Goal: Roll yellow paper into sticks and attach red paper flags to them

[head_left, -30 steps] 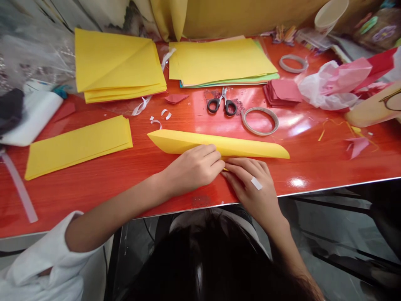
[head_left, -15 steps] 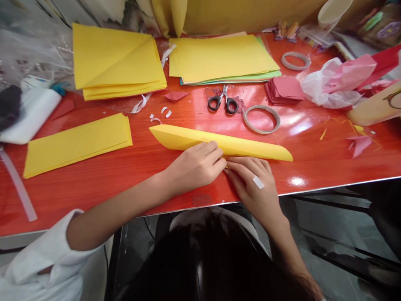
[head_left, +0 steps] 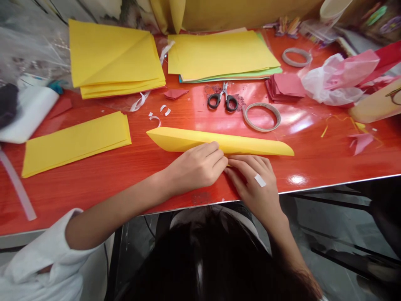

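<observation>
A yellow paper (head_left: 250, 144), curled over lengthwise, lies near the front edge of the red table. My left hand (head_left: 200, 165) is closed on its near edge at the middle, fingers bent. Touching it on the right, my right hand (head_left: 255, 177) pinches the same edge between thumb and fingers, the fingertips partly hidden. A small white strip (head_left: 260, 180) is stuck to the back of my right hand. Beyond the curled paper are black-handled scissors (head_left: 231, 103) and a roll of tape (head_left: 278, 119).
Folded yellow papers (head_left: 77, 144) lie at left. Behind are yellow sheets (head_left: 115, 62) and a coloured paper stack (head_left: 219, 54). Red paper squares (head_left: 286, 87), a second tape roll (head_left: 285, 55) and pink tissue (head_left: 351, 75) are at right. White scraps (head_left: 168, 111) lie beyond the curled paper.
The view has shifted slightly. Both hands keep their hold, and the curled paper's right end looks slightly higher in view.
</observation>
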The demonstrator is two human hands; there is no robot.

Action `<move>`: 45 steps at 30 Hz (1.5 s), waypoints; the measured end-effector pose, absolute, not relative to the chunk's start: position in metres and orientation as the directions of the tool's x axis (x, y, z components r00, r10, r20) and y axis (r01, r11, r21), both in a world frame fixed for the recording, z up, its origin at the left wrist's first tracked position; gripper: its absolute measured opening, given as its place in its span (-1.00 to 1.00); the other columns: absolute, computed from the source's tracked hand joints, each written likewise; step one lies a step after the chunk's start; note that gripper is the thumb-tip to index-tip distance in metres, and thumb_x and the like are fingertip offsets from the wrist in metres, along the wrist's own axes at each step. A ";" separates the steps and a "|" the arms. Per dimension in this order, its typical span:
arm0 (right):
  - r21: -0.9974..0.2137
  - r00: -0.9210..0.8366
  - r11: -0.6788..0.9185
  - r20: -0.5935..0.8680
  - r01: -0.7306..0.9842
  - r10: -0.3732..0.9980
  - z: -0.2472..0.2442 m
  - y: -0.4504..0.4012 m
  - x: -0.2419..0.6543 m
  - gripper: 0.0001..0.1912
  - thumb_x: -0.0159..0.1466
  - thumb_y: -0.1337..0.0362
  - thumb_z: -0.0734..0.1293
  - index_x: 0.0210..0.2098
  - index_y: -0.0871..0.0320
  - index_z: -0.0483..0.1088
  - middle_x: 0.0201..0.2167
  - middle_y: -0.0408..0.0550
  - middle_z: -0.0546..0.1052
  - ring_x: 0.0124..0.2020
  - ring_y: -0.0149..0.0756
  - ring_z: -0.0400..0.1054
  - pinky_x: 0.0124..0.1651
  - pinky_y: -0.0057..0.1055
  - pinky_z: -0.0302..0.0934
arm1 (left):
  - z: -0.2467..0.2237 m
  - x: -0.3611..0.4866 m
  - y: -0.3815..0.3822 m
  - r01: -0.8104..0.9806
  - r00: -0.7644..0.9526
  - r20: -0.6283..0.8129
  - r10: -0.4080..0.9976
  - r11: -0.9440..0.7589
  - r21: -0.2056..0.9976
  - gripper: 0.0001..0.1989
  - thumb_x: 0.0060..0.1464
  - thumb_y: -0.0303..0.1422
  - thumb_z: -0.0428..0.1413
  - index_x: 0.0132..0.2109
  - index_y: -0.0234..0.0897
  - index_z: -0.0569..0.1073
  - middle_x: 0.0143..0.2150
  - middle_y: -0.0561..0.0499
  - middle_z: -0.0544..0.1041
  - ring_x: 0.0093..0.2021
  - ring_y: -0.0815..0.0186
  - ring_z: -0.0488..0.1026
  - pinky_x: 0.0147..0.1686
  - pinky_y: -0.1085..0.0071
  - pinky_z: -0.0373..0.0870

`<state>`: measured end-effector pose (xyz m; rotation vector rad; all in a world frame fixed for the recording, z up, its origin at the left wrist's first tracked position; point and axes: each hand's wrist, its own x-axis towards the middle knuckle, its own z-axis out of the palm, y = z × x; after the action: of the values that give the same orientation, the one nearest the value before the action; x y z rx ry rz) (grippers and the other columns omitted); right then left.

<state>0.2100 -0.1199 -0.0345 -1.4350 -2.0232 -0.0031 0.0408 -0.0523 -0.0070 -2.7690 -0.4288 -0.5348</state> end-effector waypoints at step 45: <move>-0.319 -0.137 0.364 0.558 0.875 0.818 -0.036 -0.120 0.208 -0.92 0.24 0.35 0.26 -0.27 0.14 0.39 -0.32 -0.09 0.55 -0.30 -0.34 0.40 -0.15 -0.37 0.21 | -0.006 0.040 -0.050 0.340 0.883 0.430 0.190 -0.889 -0.307 -0.81 0.19 -0.48 -0.07 -0.34 -0.37 0.39 -0.43 -0.02 0.43 -0.33 0.27 0.35 -0.33 0.36 0.25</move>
<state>0.2078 -0.1196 -0.0365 -1.4638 -1.9597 -0.1088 0.0398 -0.0496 -0.0063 -2.6729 -0.3913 -0.5564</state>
